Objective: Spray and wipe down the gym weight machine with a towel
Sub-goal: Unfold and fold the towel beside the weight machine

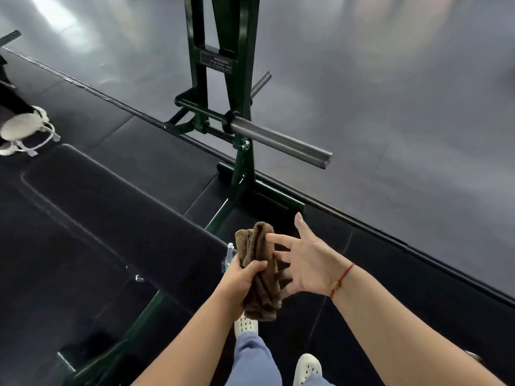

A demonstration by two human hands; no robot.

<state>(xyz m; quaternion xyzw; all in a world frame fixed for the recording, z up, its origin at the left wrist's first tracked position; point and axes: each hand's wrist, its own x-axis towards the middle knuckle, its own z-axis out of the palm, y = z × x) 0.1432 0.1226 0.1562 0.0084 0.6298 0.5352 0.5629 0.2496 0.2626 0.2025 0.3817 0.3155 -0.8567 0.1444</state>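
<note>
Head view, looking down past both forearms.

Landmark: green upright (244, 162) of the weight machine, standing where the black mat meets the grey floor (390, 93).

- Silver sleeve bar (278, 140) projects from the upright toward the lower right, free end unloaded. A shorter silver peg (260, 80) sticks out higher up on the same side.
- Label plate (216, 64) sits on the frame above the sleeve bar; text too blurred to read.
- Black pad (111, 207) lies left of and below the upright.
- Brown towel (264, 293): below the upright's foot, held in the air, bunched and folded lengthwise, one end up and one end hanging.
- Left hand (239, 280): wrapped around the towel's middle, thumb laid across the front of the cloth. Firm grip.
- Right hand (306, 263): just right of the towel, palm facing it, fingers straight and spread. Two fingertips touch the cloth; nothing grasped. Red string bracelet (344, 277) on that wrist.
- White nozzle tip (230, 247) shows just behind the left hand, on the pad side. Cannot tell whether that hand holds it or it stands on something.
- Below the towel: own white perforated shoes (306, 367) and blue-grey trousers (253, 358).
- Far left of the upright, at frame edge: another person's white shoe (22, 126), blurred.
</note>
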